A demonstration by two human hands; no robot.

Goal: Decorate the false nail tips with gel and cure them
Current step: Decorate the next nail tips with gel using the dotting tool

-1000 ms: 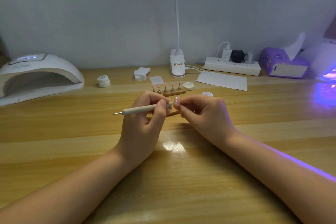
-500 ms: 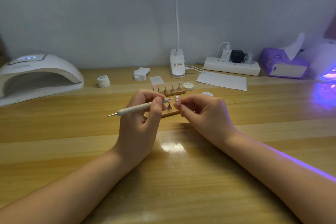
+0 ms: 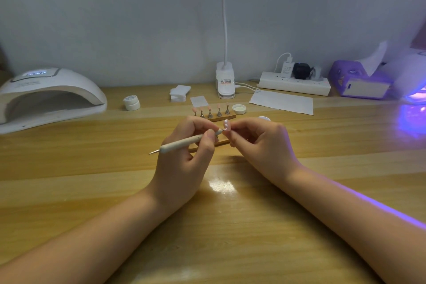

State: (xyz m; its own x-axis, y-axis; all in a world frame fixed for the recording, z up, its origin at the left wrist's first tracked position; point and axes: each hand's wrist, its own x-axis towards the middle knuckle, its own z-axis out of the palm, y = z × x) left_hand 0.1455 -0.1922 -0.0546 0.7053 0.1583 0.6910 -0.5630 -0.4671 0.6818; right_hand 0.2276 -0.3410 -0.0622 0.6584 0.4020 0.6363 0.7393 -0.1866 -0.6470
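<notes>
**Dotting tool meets nail tip**

Mid-bench (image 3: 230, 226), the left hand (image 3: 184, 159) grips a dotting pen (image 3: 184, 142), its point touching the pink nail tip (image 3: 226, 125) pinched by the right hand (image 3: 260, 145). Behind them stands a wooden holder (image 3: 217, 116) of tips; a curing lamp (image 3: 48, 97) sits near the left edge.

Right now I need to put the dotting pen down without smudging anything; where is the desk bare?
Bare wood lies between the left lamp and the left hand, and across the near desk around the forearms. It is crowded behind the hands: nail stand, jar, lid, paper.
</notes>
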